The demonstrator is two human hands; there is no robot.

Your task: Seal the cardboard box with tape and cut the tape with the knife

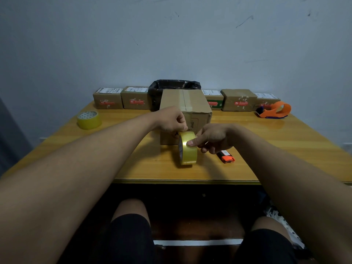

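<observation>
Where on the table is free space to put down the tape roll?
Bare table lies between the spare roll and the big box, and right of the knife below the orange dispenser. The back row of small boxes is crowded.

Dim indoor light w/ a cool bluish cast on the wall [190, 44]; corners fall off darker, esp. lower left. Soft overhead source, slightly behind cam: glossy tabletop [276, 141] shows pale sheen streaks, and a bright glare band runs across the yellow tape roll [187, 148]. Short soft shadows sit under the cardboard box [185, 113]. Area below the tabletop nearly black. Wide-angle distortion stretches the forearms at both edges. Centre fairly sharp; bkgd labels too soft to read.
</observation>
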